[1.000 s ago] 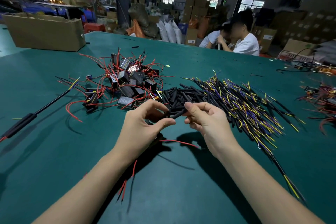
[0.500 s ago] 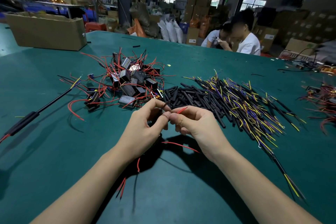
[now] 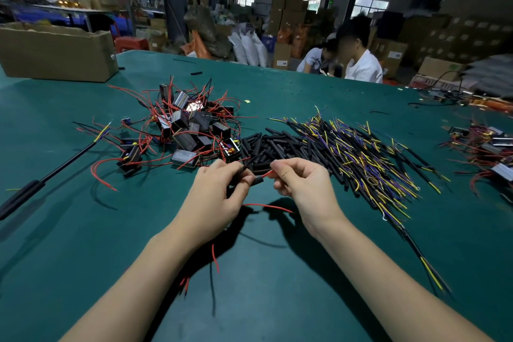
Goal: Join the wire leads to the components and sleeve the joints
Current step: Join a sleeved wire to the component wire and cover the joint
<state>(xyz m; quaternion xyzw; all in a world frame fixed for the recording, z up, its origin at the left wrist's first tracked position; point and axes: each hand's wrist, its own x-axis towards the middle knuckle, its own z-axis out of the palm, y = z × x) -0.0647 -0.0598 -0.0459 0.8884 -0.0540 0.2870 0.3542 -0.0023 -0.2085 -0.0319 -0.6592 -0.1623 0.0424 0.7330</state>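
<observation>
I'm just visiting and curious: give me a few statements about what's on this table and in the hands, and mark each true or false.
1. The left hand pinches a black sleeve. True.
2. The right hand holds a yellow wire. False: it pinches a red wire.
3. The pile of black box components lies left of the pile of black sleeves. True.
4. A cardboard box stands at the table's far left. True.
5. The table is covered in red. False: it is green.

Single head-worn wide-angle view.
Looks forward and down from close above the green surface (image 3: pixel 83 230), across toward the far workshop.
</observation>
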